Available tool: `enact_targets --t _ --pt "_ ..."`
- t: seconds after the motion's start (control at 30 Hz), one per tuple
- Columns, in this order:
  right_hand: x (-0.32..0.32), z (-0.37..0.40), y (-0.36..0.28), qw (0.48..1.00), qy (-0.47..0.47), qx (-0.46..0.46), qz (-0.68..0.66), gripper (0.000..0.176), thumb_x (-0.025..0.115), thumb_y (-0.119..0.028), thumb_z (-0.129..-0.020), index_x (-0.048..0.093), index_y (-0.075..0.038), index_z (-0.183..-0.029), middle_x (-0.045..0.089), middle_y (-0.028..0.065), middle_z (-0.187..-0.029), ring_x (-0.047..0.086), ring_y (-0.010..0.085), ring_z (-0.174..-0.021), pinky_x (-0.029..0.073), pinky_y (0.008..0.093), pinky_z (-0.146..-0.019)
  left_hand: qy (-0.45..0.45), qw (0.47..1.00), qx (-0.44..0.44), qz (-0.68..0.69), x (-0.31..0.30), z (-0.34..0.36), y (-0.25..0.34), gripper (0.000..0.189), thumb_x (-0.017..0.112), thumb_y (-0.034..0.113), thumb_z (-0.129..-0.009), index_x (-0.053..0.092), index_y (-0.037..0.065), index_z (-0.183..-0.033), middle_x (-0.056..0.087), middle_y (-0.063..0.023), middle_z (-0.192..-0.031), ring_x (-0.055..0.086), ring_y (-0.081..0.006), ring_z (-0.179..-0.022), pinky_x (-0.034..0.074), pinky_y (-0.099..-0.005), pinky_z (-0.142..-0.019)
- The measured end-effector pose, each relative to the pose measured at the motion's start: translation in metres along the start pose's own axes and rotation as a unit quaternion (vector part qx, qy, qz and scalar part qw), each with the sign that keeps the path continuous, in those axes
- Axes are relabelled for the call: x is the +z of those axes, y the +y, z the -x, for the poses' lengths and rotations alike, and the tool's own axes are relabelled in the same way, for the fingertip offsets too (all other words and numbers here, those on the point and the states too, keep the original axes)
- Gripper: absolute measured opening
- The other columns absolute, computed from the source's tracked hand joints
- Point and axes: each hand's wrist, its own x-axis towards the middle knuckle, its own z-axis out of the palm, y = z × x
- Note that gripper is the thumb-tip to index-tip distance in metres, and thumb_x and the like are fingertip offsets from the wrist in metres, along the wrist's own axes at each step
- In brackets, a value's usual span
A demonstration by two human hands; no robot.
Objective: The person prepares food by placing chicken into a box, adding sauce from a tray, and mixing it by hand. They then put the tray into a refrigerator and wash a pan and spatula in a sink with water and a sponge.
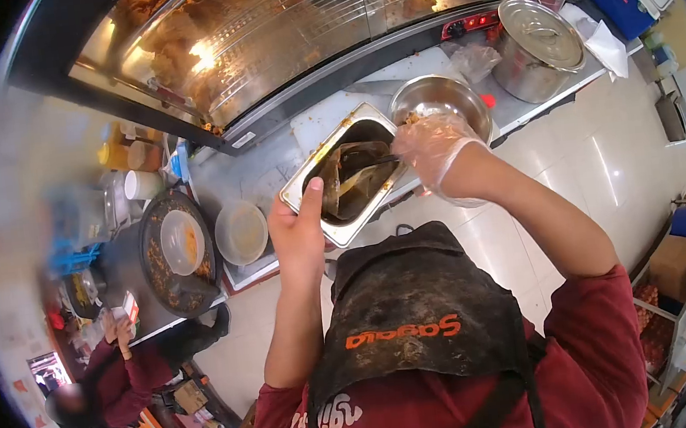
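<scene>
My bare left hand (pixel 298 234) is closed on the left side of a deep steel food pan (pixel 355 229), its thumb over the rim. The pan is tilted toward me, with brown smears on its walls and a crumpled, translucent liner-like sheet (pixel 342 187) inside. My right hand (pixel 441 152) wears a clear plastic glove and is at the pan's right edge. Its fingers are closed around a thin dark utensil (pixel 387 160) that reaches into the pan; its kind cannot be made out. Just behind that hand stands a round steel bowl (pixel 439 89), with some brown food at its near side.
A glass-fronted heated cabinet (pixel 391 33) with fried food runs along the back. A lidded steel pot (pixel 539 47) stands at right. Plastic bowls (pixel 241 232) and a large black tub (pixel 161 275) are at left. Another person (pixel 130 374) stands lower left, hands on a small item.
</scene>
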Motion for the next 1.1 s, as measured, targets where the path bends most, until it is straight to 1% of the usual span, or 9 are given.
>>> enact_targets --t 0.07,0.2,0.4,0.5,0.6,0.67,0.8,0.93,1.1 --pt "0.021 0.010 0.018 0.996 0.068 0.002 -0.051 0.016 0.057 -0.019 -0.094 0.065 -0.006 -0.101 0.067 0.0172 -0.098 0.063 0.0372 -0.096 0.049 0.0468 -0.085 -0.004 0.999 -0.032 -0.009 -0.002 -0.002 0.008 0.027 0.066 0.015 -0.098 0.064 -0.003 -0.117 0.071 -0.0097 -0.106 0.066 -0.0109 -0.088 0.053 -0.0256 -0.076" --pt "0.034 0.033 0.032 0.958 0.138 0.039 -0.249 0.015 0.058 -0.017 -0.096 0.064 -0.005 -0.101 0.065 0.0186 -0.094 0.060 0.0395 -0.096 0.045 0.0501 -0.084 -0.005 0.999 -0.023 0.027 0.000 -0.010 0.009 0.027 0.067 0.015 -0.097 0.064 -0.004 -0.116 0.071 -0.0093 -0.105 0.066 -0.0108 -0.086 0.053 -0.0253 -0.074" --pt "0.070 0.045 0.042 0.938 0.298 0.044 -0.171 0.010 0.056 -0.011 -0.096 0.064 -0.005 -0.100 0.063 0.0180 -0.088 0.058 0.0409 -0.080 0.046 0.0465 -0.072 -0.023 0.999 -0.017 -0.043 0.018 -0.014 0.021 0.026 0.067 0.016 -0.098 0.064 -0.004 -0.115 0.071 -0.0086 -0.104 0.065 -0.0095 -0.085 0.053 -0.0250 -0.073" --pt "0.094 0.050 0.058 0.930 0.273 0.061 -0.239 0.008 0.056 -0.011 -0.098 0.063 -0.007 -0.100 0.061 0.0095 -0.081 0.057 0.0288 -0.070 0.046 0.0380 -0.066 -0.040 0.998 -0.018 -0.044 0.031 -0.019 0.019 0.026 0.066 0.019 -0.098 0.065 -0.002 -0.115 0.071 -0.0064 -0.097 0.063 -0.0071 -0.074 0.050 -0.0226 -0.060" --pt "0.096 0.059 0.062 0.851 0.191 0.080 -0.482 0.010 0.056 -0.015 -0.101 0.062 -0.008 -0.102 0.056 -0.0013 -0.079 0.051 0.0145 -0.070 0.045 0.0306 -0.066 -0.068 0.998 0.007 0.011 0.045 -0.032 0.000 0.026 0.065 0.020 -0.098 0.065 0.000 -0.114 0.070 -0.0040 -0.088 0.059 -0.0058 -0.061 0.042 -0.0211 -0.046" --pt "0.115 0.059 0.073 0.823 0.192 0.096 -0.525 0.012 0.054 -0.017 -0.103 0.061 -0.007 -0.103 0.052 -0.0042 -0.081 0.047 0.0097 -0.073 0.044 0.0267 -0.068 -0.085 0.996 -0.010 -0.007 0.052 -0.036 -0.001 0.026 0.065 0.021 -0.098 0.065 0.001 -0.114 0.069 -0.0030 -0.083 0.055 -0.0058 -0.054 0.037 -0.0213 -0.040" --pt "0.098 0.066 0.070 0.802 0.215 0.125 -0.543 0.013 0.053 -0.015 -0.103 0.060 -0.005 -0.103 0.053 -0.0040 -0.084 0.047 0.0074 -0.077 0.043 0.0239 -0.072 -0.091 0.994 -0.053 0.003 0.068 -0.043 -0.004 0.025 0.066 0.022 -0.098 0.065 0.002 -0.114 0.069 -0.0036 -0.082 0.056 -0.0064 -0.054 0.039 -0.0218 -0.041" --pt "0.089 0.067 0.077 0.815 0.229 0.111 -0.521 0.011 0.054 -0.013 -0.103 0.061 -0.004 -0.105 0.057 -0.0028 -0.089 0.049 0.0068 -0.081 0.043 0.0230 -0.075 -0.096 0.993 -0.035 0.055 0.073 -0.051 -0.015 0.025 0.066 0.022 -0.097 0.065 0.003 -0.114 0.070 -0.0033 -0.084 0.057 -0.0062 -0.055 0.039 -0.0219 -0.041" --pt "0.081 0.060 0.092 0.827 0.257 0.098 -0.490 0.012 0.056 -0.013 -0.103 0.062 -0.003 -0.107 0.061 -0.0019 -0.091 0.052 0.0059 -0.084 0.045 0.0232 -0.076 -0.070 0.991 -0.076 0.088 0.069 -0.057 -0.011 0.023 0.066 0.022 -0.098 0.066 0.005 -0.113 0.071 -0.0032 -0.088 0.061 -0.0074 -0.058 0.041 -0.0219 -0.042"
